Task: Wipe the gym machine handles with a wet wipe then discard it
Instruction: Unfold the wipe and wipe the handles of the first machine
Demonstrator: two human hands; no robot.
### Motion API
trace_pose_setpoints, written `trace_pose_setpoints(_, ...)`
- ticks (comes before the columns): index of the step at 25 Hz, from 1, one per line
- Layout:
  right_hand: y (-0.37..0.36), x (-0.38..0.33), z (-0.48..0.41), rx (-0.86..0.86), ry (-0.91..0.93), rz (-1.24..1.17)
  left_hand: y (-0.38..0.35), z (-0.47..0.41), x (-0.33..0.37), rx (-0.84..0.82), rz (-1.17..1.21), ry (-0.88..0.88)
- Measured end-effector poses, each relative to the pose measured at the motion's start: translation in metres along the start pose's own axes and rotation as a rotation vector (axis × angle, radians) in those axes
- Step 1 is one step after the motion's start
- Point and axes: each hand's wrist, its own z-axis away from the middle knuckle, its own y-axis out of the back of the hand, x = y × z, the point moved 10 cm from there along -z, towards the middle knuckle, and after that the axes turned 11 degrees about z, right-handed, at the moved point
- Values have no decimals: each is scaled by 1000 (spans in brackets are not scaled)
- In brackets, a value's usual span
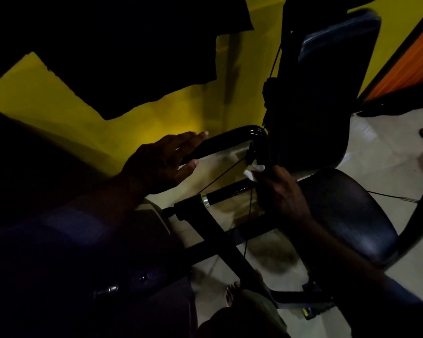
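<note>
The right hand [279,193] pinches the wet wipe [252,170] just below the bend of the handle [230,140]. The handle's long axis runs leftward to the left hand [164,159], which rests on it, fingers apparently straight

No legible text, labels or numbers anywhere

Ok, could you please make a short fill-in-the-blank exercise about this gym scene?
1. The right hand holds a wet wipe of ____ colour.
2. The left hand rests, fingers straight, on the curved handle, which is ____.
3. The wall behind the handle is ____.
Missing words: white; black; yellow.
</note>
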Motion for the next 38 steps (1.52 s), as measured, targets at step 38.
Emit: trace_pose_setpoints(38, -116, -77, 34, 27, 303, 448, 0, 3, -3, -46, 0, 39)
